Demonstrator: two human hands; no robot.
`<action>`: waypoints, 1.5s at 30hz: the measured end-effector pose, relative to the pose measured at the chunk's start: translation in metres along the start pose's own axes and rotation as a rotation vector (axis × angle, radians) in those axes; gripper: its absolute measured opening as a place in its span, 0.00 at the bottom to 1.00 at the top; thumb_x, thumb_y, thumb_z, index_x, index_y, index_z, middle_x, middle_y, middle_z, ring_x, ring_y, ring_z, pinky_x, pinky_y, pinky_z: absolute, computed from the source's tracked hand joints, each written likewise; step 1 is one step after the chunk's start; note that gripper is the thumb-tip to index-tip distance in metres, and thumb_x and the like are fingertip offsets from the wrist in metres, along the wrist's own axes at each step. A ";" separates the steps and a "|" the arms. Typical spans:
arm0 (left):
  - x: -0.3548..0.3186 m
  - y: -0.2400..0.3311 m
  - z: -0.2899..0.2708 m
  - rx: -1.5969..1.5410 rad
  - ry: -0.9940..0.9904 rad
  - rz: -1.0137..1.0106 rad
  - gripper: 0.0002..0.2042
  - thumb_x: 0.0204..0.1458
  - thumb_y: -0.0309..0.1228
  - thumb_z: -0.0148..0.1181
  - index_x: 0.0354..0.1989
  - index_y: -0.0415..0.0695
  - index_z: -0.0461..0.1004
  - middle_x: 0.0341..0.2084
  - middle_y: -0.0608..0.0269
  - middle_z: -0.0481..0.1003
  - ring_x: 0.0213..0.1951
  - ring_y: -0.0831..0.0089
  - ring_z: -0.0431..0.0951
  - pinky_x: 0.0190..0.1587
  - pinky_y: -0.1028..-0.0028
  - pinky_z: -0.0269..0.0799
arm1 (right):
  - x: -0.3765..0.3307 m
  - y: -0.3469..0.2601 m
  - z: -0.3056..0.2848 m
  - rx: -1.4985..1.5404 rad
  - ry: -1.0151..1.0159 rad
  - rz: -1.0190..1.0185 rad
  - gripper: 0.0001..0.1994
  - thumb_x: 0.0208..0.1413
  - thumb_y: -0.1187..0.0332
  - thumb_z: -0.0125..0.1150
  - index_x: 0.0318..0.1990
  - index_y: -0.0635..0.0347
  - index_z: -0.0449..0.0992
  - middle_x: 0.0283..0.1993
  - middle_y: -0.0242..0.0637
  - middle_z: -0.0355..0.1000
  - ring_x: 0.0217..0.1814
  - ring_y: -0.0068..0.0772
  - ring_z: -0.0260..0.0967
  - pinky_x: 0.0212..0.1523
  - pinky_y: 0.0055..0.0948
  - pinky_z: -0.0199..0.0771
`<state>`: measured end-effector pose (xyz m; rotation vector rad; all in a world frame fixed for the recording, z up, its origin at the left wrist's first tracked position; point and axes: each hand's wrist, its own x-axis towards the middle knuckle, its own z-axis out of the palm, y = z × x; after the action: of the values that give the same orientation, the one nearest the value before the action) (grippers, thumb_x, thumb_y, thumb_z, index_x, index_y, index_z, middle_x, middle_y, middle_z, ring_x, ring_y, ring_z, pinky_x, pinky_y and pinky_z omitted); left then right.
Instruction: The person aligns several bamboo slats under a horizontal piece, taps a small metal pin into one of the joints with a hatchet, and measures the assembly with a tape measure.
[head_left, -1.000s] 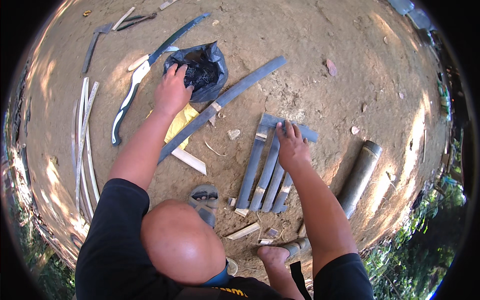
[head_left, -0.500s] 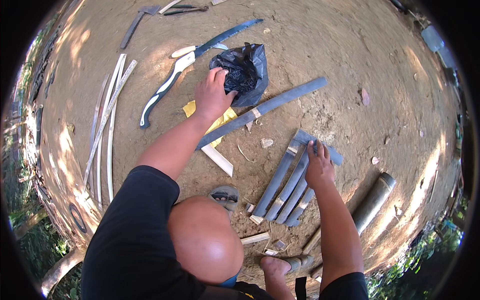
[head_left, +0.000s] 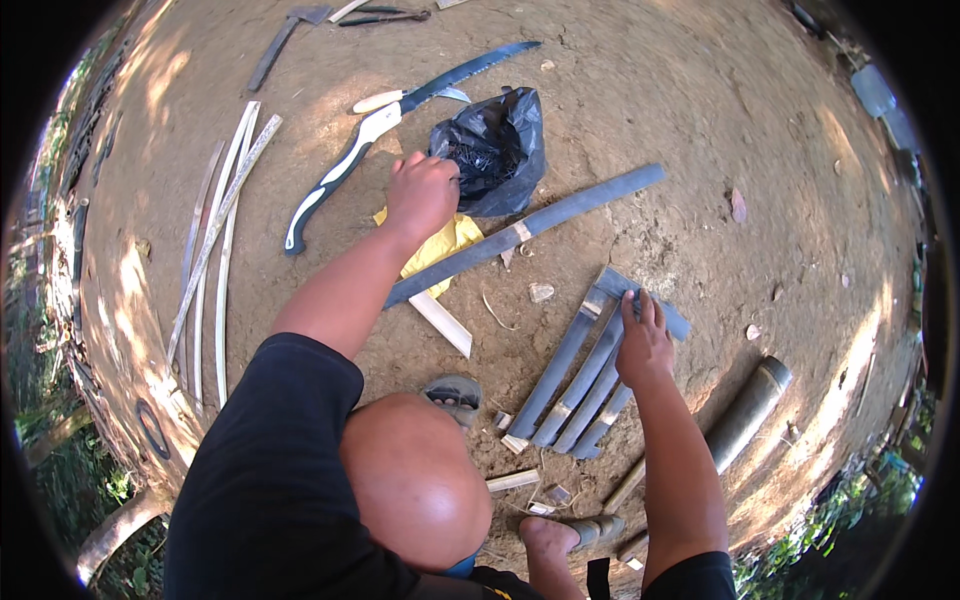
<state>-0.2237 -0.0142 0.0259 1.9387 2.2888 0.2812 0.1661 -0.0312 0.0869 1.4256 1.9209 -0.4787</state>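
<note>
My left hand [head_left: 424,196] is closed at the left rim of a crumpled black plastic bag [head_left: 527,150] with many small dark nails [head_left: 478,165] inside. Its fingertips are pressed together, and whatever is in them is too small to make out. My right hand [head_left: 646,345] lies on the top end of several dark bamboo slats [head_left: 566,362], fingers stretched out over the short crosspiece [head_left: 677,322]. The slats lie side by side on the ground. Between the two hands a long dark bamboo strip [head_left: 585,203] rests across a yellow wrapper [head_left: 447,240] and a pale split piece [head_left: 442,324].
A pruning saw [head_left: 347,172] lies left of the bag, a pale-handled knife [head_left: 378,101] beside it. Farther off are a hammer-like tool [head_left: 283,50] and pliers [head_left: 385,17]. Thin pale strips [head_left: 229,235] lie at left, a thick bamboo tube [head_left: 748,412] at right.
My left hand's fingers, spread over the nails before, have closed and drawn back to the bag's left rim. My right hand stays on the slats. The whole view has shifted slightly.
</note>
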 end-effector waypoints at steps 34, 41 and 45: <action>0.029 0.049 0.017 -0.175 -0.161 -0.065 0.12 0.56 0.24 0.58 0.47 0.46 0.81 0.48 0.53 0.78 0.47 0.47 0.82 0.50 0.53 0.79 | 0.002 0.000 -0.005 -0.044 -0.088 0.026 0.42 0.64 0.74 0.54 0.83 0.41 0.44 0.87 0.29 0.37 0.88 0.37 0.35 0.79 0.45 0.61; 0.029 0.043 0.024 -0.103 -0.171 -0.022 0.10 0.57 0.23 0.55 0.41 0.44 0.82 0.47 0.53 0.77 0.45 0.49 0.84 0.46 0.53 0.80 | 0.002 -0.001 -0.002 -0.026 -0.074 0.025 0.43 0.63 0.75 0.55 0.83 0.41 0.44 0.87 0.29 0.36 0.88 0.38 0.36 0.79 0.46 0.59; 0.026 0.035 0.030 -0.156 -0.141 0.016 0.07 0.57 0.22 0.55 0.38 0.41 0.80 0.47 0.51 0.77 0.45 0.47 0.83 0.46 0.52 0.79 | 0.004 0.001 0.004 -0.029 -0.062 0.023 0.43 0.63 0.75 0.55 0.83 0.41 0.44 0.87 0.29 0.36 0.88 0.39 0.35 0.80 0.46 0.58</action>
<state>-0.1877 0.0190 0.0056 1.8389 2.0983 0.3046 0.1677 -0.0307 0.0811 1.3966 1.8538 -0.4764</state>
